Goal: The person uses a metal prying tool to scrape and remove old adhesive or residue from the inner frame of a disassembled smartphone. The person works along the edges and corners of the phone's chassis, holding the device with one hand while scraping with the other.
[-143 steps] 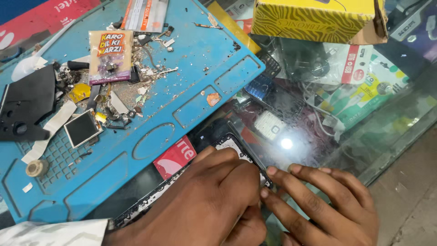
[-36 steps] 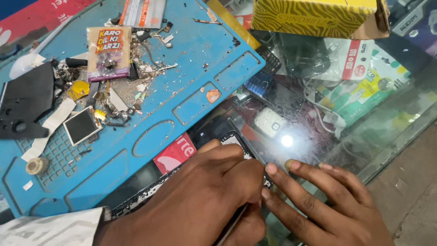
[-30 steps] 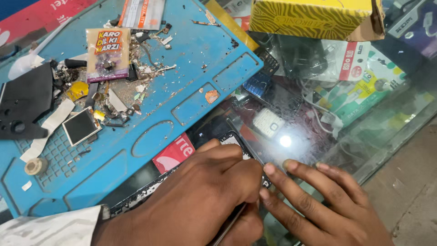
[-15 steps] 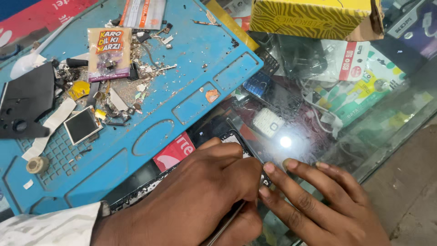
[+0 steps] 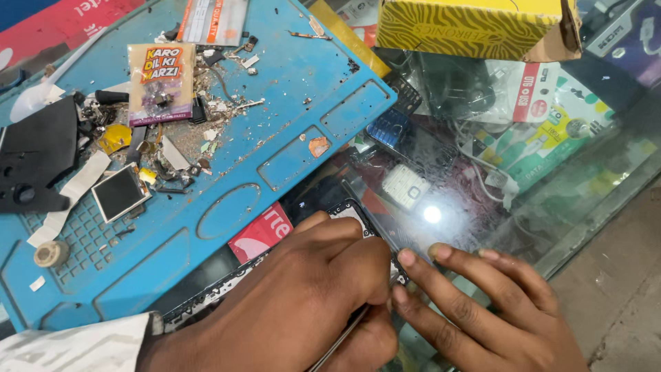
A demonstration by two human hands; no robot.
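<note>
A dark opened phone [image 5: 342, 202] lies on the glass counter, mostly hidden under my hands. My left hand [image 5: 303, 296], coming from a white sleeve [image 5: 76, 348], rests on top of it with fingers curled around a thin metal tool [image 5: 342, 337]. The tool's tip is hidden near the phone's right edge. My right hand [image 5: 482, 310] lies flat beside it, and its fingertips press against that same edge, touching my left fingers.
A blue work mat [image 5: 227, 158] at left carries a small printed packet [image 5: 160, 83], a black plastic part [image 5: 34, 158], a small screen module [image 5: 120, 193] and scattered scraps. A red card [image 5: 261, 234] lies by the phone. A yellow patterned box [image 5: 468, 27] stands at the back.
Both hands stay on the phone and shift only slightly. The thin tool now shows below my left fingers. Nothing was picked up or let go.
</note>
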